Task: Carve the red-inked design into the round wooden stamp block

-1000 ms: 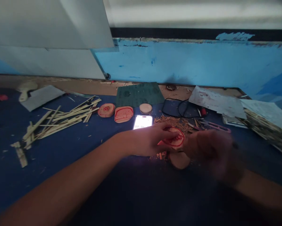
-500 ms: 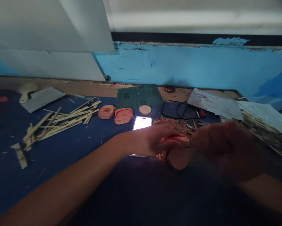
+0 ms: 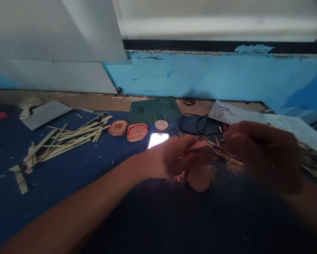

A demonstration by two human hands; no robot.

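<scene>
My left hand [image 3: 179, 157] is closed round a small wooden block [image 3: 201, 145]; the fingers hide much of it. Under that hand lies a lit phone [image 3: 158, 138], its lower part covered. A round wooden disc [image 3: 199, 179] rests on the dark blue cloth just below the held block, among reddish wood shavings [image 3: 178, 176]. My right hand [image 3: 264, 155] hovers to the right, blurred, with its fingers curled closed. What it grips, if anything, I cannot make out. Beside it, thin tools [image 3: 224, 151] lie over the shavings.
Two red-marked wooden pieces [image 3: 118, 127] [image 3: 137, 132] and a pale disc [image 3: 161, 125] sit behind the phone. Thin wood strips [image 3: 68, 139] are piled at left. Green sandpaper [image 3: 155, 110], a black cord [image 3: 186, 128] and stained paper [image 3: 235, 113] lie toward the blue wall.
My right hand has drawn away to the right and slightly up from the block. The block in my left hand has tipped, so its red-marked face no longer shows.
</scene>
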